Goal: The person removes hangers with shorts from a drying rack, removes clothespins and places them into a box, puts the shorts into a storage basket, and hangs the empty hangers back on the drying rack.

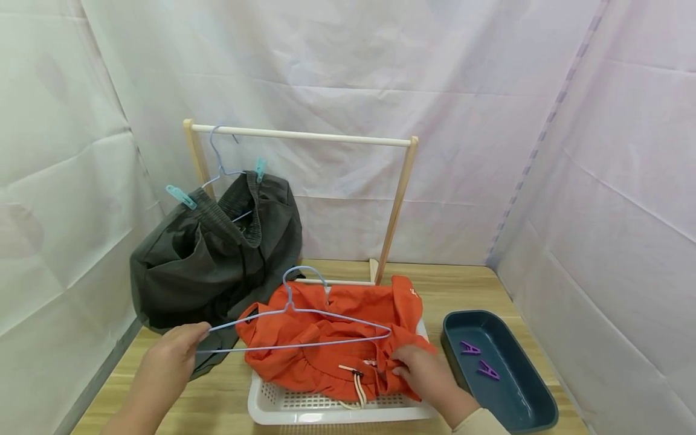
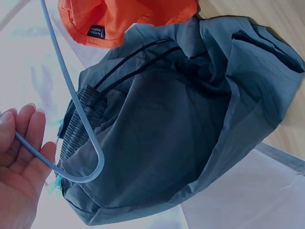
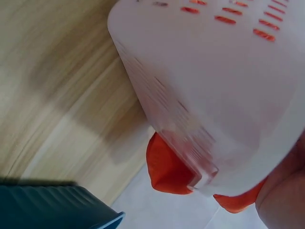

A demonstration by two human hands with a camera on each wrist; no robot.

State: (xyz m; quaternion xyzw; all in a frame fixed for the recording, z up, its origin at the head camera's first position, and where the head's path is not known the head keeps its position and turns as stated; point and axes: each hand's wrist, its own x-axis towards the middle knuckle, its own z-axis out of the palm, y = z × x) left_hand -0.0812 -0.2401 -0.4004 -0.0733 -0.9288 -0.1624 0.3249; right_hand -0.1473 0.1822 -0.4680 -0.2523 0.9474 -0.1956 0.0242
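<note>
Holding, head view: left hand [image 1: 173, 349] at 9 o'clock of white basket [image 1: 337, 417], grip pinching one end of blue hanger [image 1: 293, 346]; hanger spans above orange garment [image 1: 323, 329], which lies in basket on tabletop [image 1: 451, 284]. Right hand [image 1: 426, 374], grip pinching garment's 4 o'clock edge. Tray [image 1: 513, 386] at 3 o'clock, two purple clips [image 1: 489, 370] inside. Rack [image 1: 304, 136] at 12; dark grey garment [image 1: 217, 272] hangs at 10, teal clips [image 1: 182, 197] at waistband.

Left wrist view: hand at frame's 8 o'clock, thumb and fingers on hanger wire; rounded corner crosses before grey cloth.

Right wrist view: hand at 4 o'clock, partly cut off; fingertips hidden. Orange cloth pokes past basket rim at 6.
</note>
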